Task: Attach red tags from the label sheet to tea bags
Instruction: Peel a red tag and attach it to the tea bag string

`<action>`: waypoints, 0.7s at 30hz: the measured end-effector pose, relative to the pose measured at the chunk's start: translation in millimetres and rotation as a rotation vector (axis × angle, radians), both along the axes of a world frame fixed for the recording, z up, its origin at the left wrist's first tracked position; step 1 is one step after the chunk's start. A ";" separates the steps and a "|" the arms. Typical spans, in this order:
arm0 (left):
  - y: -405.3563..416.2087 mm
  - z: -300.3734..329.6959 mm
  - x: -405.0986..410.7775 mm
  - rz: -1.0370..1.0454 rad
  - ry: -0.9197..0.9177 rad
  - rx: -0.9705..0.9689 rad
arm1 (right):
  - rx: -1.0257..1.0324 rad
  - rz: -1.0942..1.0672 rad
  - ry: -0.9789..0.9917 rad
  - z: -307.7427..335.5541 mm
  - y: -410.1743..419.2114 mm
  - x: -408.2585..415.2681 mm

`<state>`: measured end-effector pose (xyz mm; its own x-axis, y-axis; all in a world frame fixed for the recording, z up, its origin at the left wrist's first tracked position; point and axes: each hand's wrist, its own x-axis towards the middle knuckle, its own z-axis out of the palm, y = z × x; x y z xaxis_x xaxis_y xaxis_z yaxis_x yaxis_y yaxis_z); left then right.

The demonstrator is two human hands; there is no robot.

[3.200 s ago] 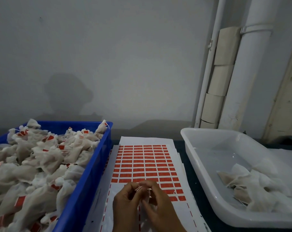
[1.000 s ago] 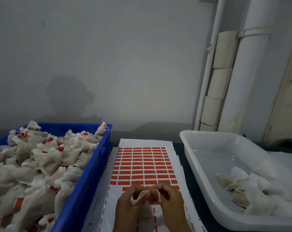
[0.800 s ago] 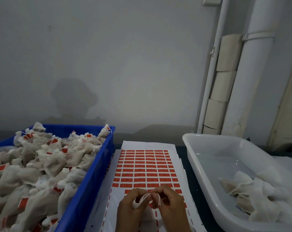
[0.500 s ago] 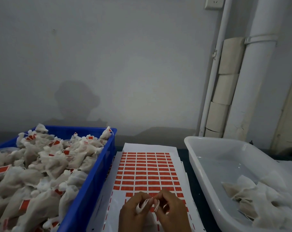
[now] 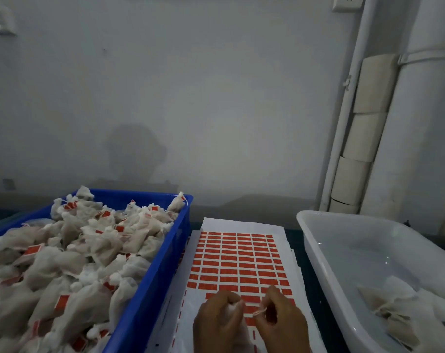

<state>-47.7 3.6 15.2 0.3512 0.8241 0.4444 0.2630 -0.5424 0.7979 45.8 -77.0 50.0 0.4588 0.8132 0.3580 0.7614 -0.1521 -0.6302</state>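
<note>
From the head camera, your left hand (image 5: 220,321) grips a small white mesh tea bag (image 5: 231,310) over the white label sheet of red rectangular tags (image 5: 238,261), while your right hand (image 5: 280,319) pinches its thin string end (image 5: 259,312), apparently with a red tag. Keep that string taut and fold the tag squarely around it, pressing both halves flat. Then the bag probably belongs in the blue plastic crate (image 5: 150,289) of tagged bags, not the clear plastic tub (image 5: 318,253).
</note>
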 end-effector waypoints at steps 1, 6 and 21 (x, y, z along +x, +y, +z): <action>0.2 0.2 0.0 0.015 -0.006 0.005 | -0.036 -0.004 0.009 1.4 -1.2 3.0; 1.5 2.8 1.9 0.061 -0.032 -0.026 | -0.021 -0.122 0.012 -7.9 10.6 14.5; 10.8 -5.8 3.2 -0.128 -0.073 -0.339 | 0.050 -0.168 0.168 -22.7 9.8 28.8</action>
<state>-44.5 14.4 9.4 0.4387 0.8802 0.1813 0.1460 -0.2689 0.9520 74.6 -67.2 27.3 0.6425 0.7040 0.3027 0.6117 -0.2331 -0.7560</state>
